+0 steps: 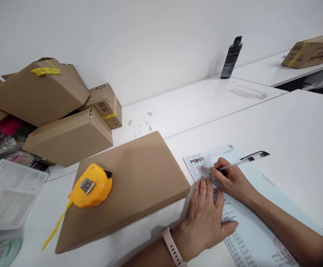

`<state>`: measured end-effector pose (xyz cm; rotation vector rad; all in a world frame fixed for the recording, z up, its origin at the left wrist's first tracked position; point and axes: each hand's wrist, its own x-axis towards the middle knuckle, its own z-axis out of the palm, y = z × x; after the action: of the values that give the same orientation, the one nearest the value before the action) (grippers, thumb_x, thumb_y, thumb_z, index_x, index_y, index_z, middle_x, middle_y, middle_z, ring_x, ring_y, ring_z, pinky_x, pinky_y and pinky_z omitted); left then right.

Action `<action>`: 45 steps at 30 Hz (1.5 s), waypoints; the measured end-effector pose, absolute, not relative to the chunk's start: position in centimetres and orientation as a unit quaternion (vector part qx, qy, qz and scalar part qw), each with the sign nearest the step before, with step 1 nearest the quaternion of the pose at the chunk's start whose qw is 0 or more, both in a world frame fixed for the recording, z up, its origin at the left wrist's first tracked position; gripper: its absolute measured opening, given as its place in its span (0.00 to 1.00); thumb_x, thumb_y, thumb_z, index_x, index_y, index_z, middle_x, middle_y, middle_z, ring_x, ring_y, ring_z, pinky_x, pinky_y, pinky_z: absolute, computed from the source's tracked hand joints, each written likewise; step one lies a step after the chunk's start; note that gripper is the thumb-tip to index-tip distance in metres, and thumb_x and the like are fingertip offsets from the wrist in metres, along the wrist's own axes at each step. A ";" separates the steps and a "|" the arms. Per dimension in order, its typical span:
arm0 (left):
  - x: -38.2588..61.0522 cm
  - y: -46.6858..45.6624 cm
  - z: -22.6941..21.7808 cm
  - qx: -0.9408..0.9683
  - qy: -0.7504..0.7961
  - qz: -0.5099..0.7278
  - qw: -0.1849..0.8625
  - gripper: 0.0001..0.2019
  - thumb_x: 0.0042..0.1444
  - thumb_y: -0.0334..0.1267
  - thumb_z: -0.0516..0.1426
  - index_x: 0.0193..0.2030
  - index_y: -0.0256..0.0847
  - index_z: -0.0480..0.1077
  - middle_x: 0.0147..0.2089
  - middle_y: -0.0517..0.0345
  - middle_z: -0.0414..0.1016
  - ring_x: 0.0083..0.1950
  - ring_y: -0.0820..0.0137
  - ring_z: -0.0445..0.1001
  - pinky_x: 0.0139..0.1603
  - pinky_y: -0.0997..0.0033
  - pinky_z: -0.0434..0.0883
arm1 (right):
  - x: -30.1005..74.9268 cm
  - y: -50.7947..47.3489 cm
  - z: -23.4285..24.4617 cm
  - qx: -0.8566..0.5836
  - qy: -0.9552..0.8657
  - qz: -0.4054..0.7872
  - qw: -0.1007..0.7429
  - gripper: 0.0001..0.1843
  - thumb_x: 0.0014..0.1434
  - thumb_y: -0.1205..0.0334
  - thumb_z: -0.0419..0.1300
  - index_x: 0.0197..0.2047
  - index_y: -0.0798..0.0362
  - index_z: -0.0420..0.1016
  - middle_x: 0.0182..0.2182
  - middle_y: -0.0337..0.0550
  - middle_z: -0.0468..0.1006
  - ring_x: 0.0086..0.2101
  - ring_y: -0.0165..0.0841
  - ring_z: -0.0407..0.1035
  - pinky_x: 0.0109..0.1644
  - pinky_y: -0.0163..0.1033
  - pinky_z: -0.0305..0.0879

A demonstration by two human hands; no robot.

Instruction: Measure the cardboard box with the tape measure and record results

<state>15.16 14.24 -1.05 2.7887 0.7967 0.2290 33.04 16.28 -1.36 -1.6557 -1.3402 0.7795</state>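
Presently right hand (231,180) slants over paper (253,222), grip pinched around pen (243,161); left hand (204,222) palm-down, grip spread loose.

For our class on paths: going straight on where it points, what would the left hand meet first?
The left hand would probably meet the right hand, which holds the pen just ahead; the exact gap is hard to judge.
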 end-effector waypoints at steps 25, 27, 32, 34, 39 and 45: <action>15.2 14.2 -0.6 0.958 0.272 0.077 0.042 0.38 0.67 0.62 0.48 0.68 0.26 0.60 0.70 0.24 0.62 0.74 0.44 0.59 0.70 0.48 0.64 | 33.0 16.4 -2.2 -0.668 -0.560 0.292 0.394 0.14 0.64 0.50 0.57 0.30 0.48 0.63 0.18 0.30 0.62 0.20 0.28 0.55 0.24 0.37 0.53; 15.2 14.2 -0.7 0.958 0.271 0.077 0.045 0.39 0.67 0.62 0.49 0.68 0.27 0.60 0.70 0.24 0.62 0.74 0.44 0.59 0.70 0.48 0.64 | 33.0 16.4 -2.2 -0.670 -0.558 0.292 0.393 0.14 0.64 0.50 0.57 0.30 0.48 0.63 0.18 0.30 0.62 0.20 0.28 0.55 0.24 0.36 0.53; 15.3 14.3 -0.6 0.959 0.271 0.066 0.053 0.39 0.66 0.62 0.50 0.69 0.26 0.60 0.71 0.23 0.62 0.74 0.43 0.58 0.71 0.48 0.64 | 33.1 16.4 -2.3 -0.672 -0.563 0.282 0.391 0.14 0.63 0.51 0.57 0.30 0.47 0.63 0.17 0.29 0.61 0.20 0.28 0.54 0.24 0.37 0.52; 15.2 14.3 -0.5 0.959 0.271 0.070 0.053 0.39 0.66 0.62 0.50 0.68 0.26 0.60 0.70 0.23 0.62 0.74 0.43 0.58 0.71 0.49 0.63 | 33.2 16.4 -2.3 -0.669 -0.565 0.285 0.389 0.14 0.63 0.51 0.57 0.30 0.47 0.63 0.17 0.29 0.60 0.20 0.28 0.54 0.24 0.36 0.52; 15.2 14.1 -0.6 0.959 0.270 0.070 0.053 0.39 0.66 0.62 0.50 0.69 0.26 0.60 0.71 0.23 0.61 0.74 0.43 0.58 0.70 0.47 0.64 | 33.2 16.5 -2.3 -0.671 -0.568 0.276 0.388 0.14 0.63 0.52 0.57 0.29 0.47 0.63 0.17 0.30 0.62 0.20 0.28 0.54 0.25 0.37 0.52; 15.2 14.2 -0.8 0.959 0.270 0.067 0.058 0.39 0.67 0.62 0.49 0.69 0.27 0.59 0.71 0.23 0.60 0.74 0.43 0.56 0.71 0.47 0.63 | 33.2 16.5 -2.2 -0.673 -0.565 0.274 0.392 0.14 0.63 0.51 0.57 0.29 0.47 0.63 0.17 0.30 0.61 0.20 0.28 0.54 0.24 0.37 0.51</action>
<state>15.19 14.20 -0.75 2.9068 0.8182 0.2025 33.19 16.46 -2.19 -1.7087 -1.4346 0.6947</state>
